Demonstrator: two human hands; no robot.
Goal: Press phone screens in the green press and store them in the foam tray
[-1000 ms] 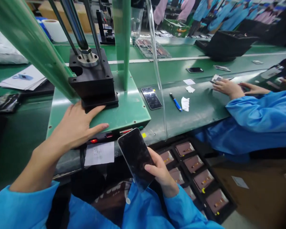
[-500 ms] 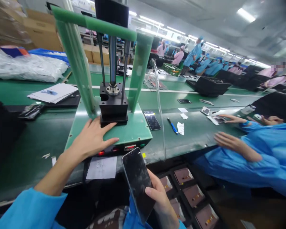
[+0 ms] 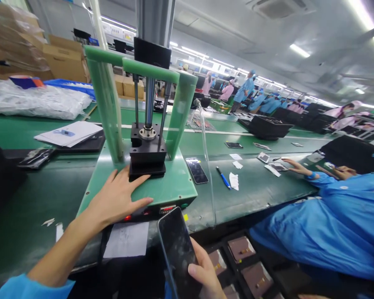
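Note:
My left hand (image 3: 118, 197) lies with fingers spread on the green base plate (image 3: 180, 182) of a press. Its fingertips are beside the black pressing block (image 3: 147, 160), which is lowered onto the base; what is under the block, if anything, is hidden. In my right hand (image 3: 205, 265) is a smartphone (image 3: 178, 249), held tilted by its right edge in front of the bench, dark screen facing up. Another smartphone (image 3: 197, 170) rests on the bench just right of the press. A paper sheet (image 3: 127, 239) hangs at the bench edge below the press.
A clear hose (image 3: 207, 166) runs down right of the press. Beyond it lie a blue pen (image 3: 223, 178) and paper scraps (image 3: 234, 181). Below the bench is a black tray (image 3: 233, 265) with brown parts. A co-worker in a blue smock (image 3: 336, 224) handles parts at right.
The view has tilted upward and shifted slightly, so the bench sits lower. My left hand stays on the press base and my right hand keeps the smartphone. The co-worker's nearer hand has left the bench edge.

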